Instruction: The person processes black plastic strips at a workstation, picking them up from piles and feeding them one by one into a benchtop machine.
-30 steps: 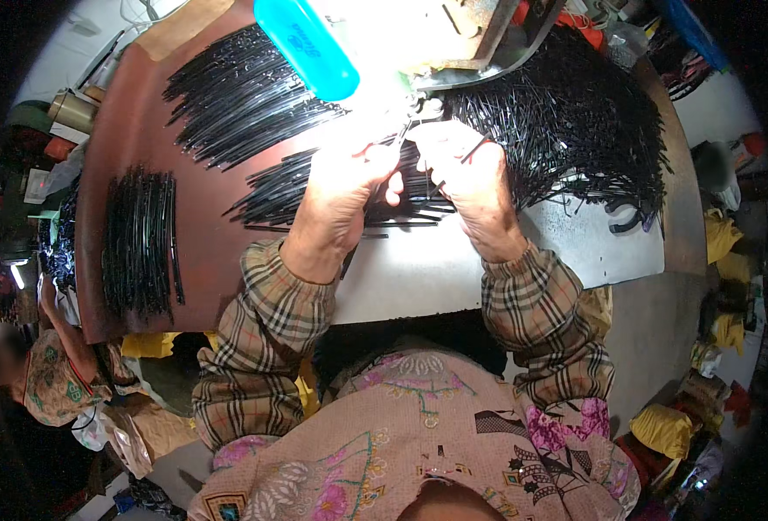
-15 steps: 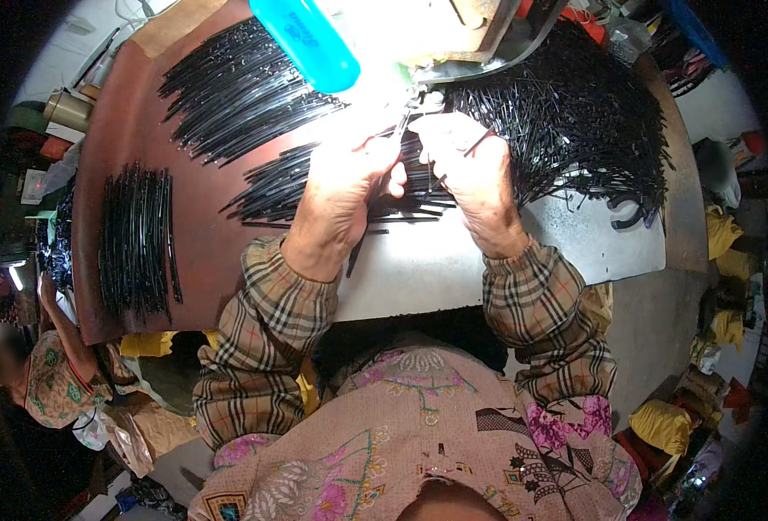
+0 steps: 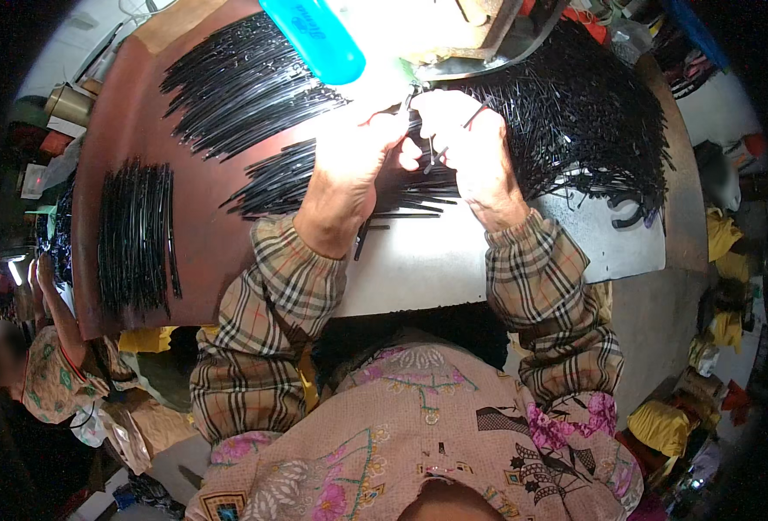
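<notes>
Brown worktop (image 3: 219, 208) strewn with black strips (image 3: 575, 113): left hand (image 3: 358, 165) and right hand (image 3: 466, 143) are staying together, still pinching one thin strip (image 3: 432, 152) under the lamp glare.

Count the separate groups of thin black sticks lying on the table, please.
4: a neat row at far left, a fanned pile at upper left, a bundle beside the left hand, a big heap at right. Hands may hide more.
</notes>
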Action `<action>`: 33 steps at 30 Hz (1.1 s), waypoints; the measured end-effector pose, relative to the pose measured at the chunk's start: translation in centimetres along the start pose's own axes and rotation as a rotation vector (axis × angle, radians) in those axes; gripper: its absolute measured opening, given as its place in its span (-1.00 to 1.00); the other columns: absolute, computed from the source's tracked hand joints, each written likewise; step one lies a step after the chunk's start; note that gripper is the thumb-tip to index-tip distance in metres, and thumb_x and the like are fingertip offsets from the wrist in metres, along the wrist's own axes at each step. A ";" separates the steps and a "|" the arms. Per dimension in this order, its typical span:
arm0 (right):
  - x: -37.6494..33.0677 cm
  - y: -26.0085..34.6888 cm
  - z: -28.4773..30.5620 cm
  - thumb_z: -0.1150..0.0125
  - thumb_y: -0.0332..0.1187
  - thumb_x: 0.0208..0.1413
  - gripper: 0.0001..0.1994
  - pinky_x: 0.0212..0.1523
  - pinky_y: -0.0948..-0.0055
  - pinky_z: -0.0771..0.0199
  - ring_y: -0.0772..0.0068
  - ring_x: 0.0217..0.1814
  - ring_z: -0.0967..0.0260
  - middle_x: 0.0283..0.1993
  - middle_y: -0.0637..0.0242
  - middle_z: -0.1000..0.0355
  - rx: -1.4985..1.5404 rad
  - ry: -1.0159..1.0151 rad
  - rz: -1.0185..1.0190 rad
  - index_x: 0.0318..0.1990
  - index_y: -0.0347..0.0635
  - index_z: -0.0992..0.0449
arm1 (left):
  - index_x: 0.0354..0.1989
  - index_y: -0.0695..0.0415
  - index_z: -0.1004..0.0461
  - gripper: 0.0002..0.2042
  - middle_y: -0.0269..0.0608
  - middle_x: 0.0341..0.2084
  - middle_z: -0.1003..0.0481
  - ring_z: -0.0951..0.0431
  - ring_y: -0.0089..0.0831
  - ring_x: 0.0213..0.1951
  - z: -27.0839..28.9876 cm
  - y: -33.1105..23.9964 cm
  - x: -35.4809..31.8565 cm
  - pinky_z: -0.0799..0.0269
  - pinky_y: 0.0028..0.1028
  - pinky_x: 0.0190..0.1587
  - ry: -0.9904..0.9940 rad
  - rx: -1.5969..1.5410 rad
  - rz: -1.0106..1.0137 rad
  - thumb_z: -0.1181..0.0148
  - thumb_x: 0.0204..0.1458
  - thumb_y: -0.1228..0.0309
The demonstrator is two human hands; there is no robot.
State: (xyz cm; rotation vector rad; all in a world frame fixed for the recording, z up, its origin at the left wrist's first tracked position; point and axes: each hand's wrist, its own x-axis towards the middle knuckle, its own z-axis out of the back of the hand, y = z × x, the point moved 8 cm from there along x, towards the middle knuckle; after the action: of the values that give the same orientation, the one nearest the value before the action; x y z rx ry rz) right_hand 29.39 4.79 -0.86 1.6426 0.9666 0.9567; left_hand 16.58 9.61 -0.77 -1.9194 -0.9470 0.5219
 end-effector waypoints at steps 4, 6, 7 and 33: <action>0.3 -0.7 -0.2 -0.14 -0.46 0.12 -0.86 -0.52 0.68 -0.25 0.72 -0.51 -0.25 -0.47 0.45 -0.43 0.032 0.020 0.013 -0.23 -0.30 -0.55 | -0.03 0.40 -0.38 -0.69 -0.11 -0.33 -0.50 -0.53 -0.43 -0.40 0.1 -0.2 0.2 -0.49 -0.51 -0.37 0.029 -0.012 -0.007 -0.16 0.05 0.55; 0.3 -0.6 -0.1 -0.13 -0.47 0.12 -0.86 -0.52 0.68 -0.25 0.72 -0.51 -0.25 -0.47 0.45 -0.43 0.018 0.010 0.014 -0.23 -0.30 -0.55 | -0.05 0.40 -0.39 -0.71 -0.11 -0.33 -0.50 -0.53 -0.43 -0.40 0.1 0.0 0.3 -0.48 -0.52 -0.38 0.037 -0.016 -0.021 -0.16 0.05 0.55; 0.2 -0.4 -0.1 -0.13 -0.47 0.11 -0.86 -0.52 0.68 -0.26 0.72 -0.51 -0.25 -0.47 0.44 -0.43 0.004 0.001 0.017 -0.23 -0.31 -0.55 | -0.07 0.39 -0.41 -0.72 -0.12 -0.33 -0.50 -0.53 -0.43 -0.40 0.0 0.1 0.4 -0.47 -0.53 -0.39 0.048 -0.019 -0.035 -0.17 0.05 0.54; 0.2 0.4 0.3 -0.10 -0.49 0.10 -0.84 -0.61 0.72 -0.17 0.78 -0.60 -0.19 -0.52 0.48 -0.41 -0.047 0.024 0.031 -0.20 -0.26 -0.57 | -0.24 0.25 -0.41 -0.86 -0.11 -0.40 -0.46 -0.45 -0.37 -0.42 0.7 1.4 0.6 -0.40 -0.42 -0.44 0.094 -0.337 -0.011 -0.19 0.06 0.51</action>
State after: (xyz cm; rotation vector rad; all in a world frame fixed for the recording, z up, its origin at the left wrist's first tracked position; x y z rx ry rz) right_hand 29.78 4.79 -0.56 1.6144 0.9302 1.0148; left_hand 17.00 10.08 -2.33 -2.2158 -1.0338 0.2734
